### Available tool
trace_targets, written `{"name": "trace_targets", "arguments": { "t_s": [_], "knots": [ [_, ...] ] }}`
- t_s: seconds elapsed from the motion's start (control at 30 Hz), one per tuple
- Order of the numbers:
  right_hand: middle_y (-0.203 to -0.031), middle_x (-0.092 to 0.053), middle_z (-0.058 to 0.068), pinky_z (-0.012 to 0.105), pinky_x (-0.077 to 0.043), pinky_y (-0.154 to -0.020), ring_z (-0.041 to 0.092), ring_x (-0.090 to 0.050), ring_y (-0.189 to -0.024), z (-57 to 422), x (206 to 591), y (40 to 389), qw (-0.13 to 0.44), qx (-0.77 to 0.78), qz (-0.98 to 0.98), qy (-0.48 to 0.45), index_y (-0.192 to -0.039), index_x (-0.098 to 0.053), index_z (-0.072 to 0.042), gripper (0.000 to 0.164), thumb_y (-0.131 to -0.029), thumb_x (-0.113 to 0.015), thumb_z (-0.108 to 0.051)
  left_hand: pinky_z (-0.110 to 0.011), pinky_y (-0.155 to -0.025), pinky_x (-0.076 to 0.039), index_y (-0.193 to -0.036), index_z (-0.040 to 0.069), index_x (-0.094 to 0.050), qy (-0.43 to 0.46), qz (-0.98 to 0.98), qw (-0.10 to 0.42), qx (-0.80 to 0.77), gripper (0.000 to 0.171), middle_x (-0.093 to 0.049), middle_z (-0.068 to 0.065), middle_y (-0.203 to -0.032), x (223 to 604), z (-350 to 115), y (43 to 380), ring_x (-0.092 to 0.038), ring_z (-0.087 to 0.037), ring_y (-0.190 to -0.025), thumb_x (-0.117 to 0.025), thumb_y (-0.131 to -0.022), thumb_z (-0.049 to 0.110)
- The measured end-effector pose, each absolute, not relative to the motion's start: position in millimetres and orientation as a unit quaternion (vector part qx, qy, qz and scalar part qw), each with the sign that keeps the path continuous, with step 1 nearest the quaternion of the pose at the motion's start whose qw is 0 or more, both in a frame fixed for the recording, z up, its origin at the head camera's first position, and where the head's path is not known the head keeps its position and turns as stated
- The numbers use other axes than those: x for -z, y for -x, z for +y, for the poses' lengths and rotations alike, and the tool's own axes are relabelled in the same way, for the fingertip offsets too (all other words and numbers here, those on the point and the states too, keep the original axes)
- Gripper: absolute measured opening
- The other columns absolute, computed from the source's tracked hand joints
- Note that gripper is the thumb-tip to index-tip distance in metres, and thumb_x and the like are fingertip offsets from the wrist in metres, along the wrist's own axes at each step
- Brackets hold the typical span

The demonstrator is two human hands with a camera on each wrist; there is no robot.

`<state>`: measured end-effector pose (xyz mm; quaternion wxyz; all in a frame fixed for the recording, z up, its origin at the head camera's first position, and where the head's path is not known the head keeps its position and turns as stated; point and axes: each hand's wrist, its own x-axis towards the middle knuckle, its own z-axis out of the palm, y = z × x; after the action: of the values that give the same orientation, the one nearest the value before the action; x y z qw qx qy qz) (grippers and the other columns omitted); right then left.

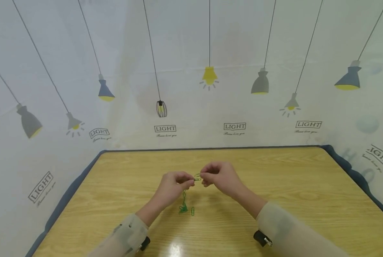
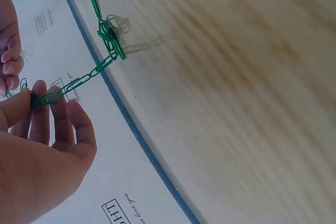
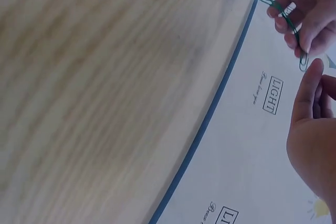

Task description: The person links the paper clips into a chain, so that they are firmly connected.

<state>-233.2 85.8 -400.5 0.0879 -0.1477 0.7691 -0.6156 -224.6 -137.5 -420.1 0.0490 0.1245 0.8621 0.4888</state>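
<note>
In the head view my left hand (image 1: 174,185) pinches the upper end of a chain of green paper clips (image 1: 184,195) between thumb and fingertips. The chain hangs down to a small heap of linked clips (image 1: 183,208) on the table. One end clip (image 3: 303,62) sticks out past the left fingertips in the right wrist view. Close by on the right, my right hand (image 1: 222,178) pinches a single paper clip (image 1: 197,175), mostly covered by the fingers. A loose green paper clip (image 1: 193,211) lies just right of the heap.
The wood-grain table (image 1: 275,185) has a dark blue edge (image 1: 210,147) along its back and sides. Behind it hangs a pale curtain (image 1: 191,43) printed with lamps. Black wrist straps (image 1: 262,238) show under both sleeves.
</note>
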Motion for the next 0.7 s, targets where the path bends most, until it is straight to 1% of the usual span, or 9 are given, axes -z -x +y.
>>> {"name": "trace_targets", "arguments": {
  "t_s": [0.1,0.2,0.43,0.7],
  "knots": [
    [-0.091,-0.076,0.012,0.048,-0.067,-0.084,0.016,-0.076,-0.077,80.7,402.4,229.5,0.098,0.632,0.759,0.123,-0.106,-0.073,0.007,0.015,-0.099,-0.072,-0.007,-0.033,-0.080,-0.063,-0.113,0.008,-0.081,-0.131,0.867,0.036,-0.479,0.017,-0.081,-0.003,-0.108,420.2,-137.6,223.7,-0.072,-0.014,-0.093,-0.071,-0.104,0.019],
    [-0.090,-0.077,0.012,0.051,-0.066,-0.085,0.015,-0.076,-0.075,77.2,403.8,227.4,0.099,0.634,0.760,0.106,-0.104,-0.074,0.006,0.013,-0.099,-0.072,-0.006,-0.032,-0.078,-0.061,-0.111,0.010,-0.081,-0.140,0.873,0.020,-0.467,0.016,-0.082,-0.002,-0.107,419.5,-137.7,222.3,-0.071,-0.014,-0.093,-0.072,-0.103,0.020],
    [-0.092,-0.077,0.016,0.048,-0.067,-0.081,0.016,-0.075,-0.072,74.0,405.2,227.7,0.091,0.625,0.770,0.089,-0.103,-0.074,0.005,0.011,-0.098,-0.072,-0.006,-0.029,-0.076,-0.060,-0.109,0.012,-0.082,-0.151,0.881,-0.003,-0.448,0.013,-0.082,-0.001,-0.105,417.8,-137.2,219.8,-0.070,-0.012,-0.090,-0.073,-0.102,0.018],
    [-0.089,-0.076,0.013,0.046,-0.067,-0.079,0.016,-0.074,-0.072,78.2,406.9,228.4,0.088,0.622,0.773,0.094,-0.102,-0.074,0.004,0.012,-0.098,-0.073,-0.007,-0.026,-0.074,-0.060,-0.107,0.013,-0.082,-0.164,0.883,-0.022,-0.439,0.011,-0.083,-0.001,-0.104,418.3,-137.3,219.0,-0.071,-0.012,-0.088,-0.074,-0.102,0.016]
  ]
}}
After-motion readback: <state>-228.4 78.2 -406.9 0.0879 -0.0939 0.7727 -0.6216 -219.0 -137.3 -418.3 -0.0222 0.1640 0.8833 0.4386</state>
